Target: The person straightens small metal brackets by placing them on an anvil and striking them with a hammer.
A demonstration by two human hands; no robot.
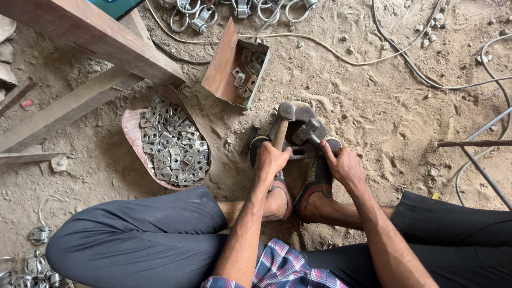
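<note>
My left hand [271, 159] grips the wooden handle of a hammer [282, 121], whose metal head points away from me. My right hand [344, 164] pinches a small metal piece lying on a dark steel block [305, 126] set in the sandy ground, just right of the hammer. Both my sandalled feet [298, 186] brace against the near side of the block. My knees in dark trousers spread to either side.
A rusty curved pan [132, 132] heaped with several small square metal brackets lies to the left. A rusty open box [223, 66] with more brackets stands behind it. Wooden beams [96, 32] cross the upper left, cables [426, 80] run on the right, and metal clamps [202, 13] lie at the top.
</note>
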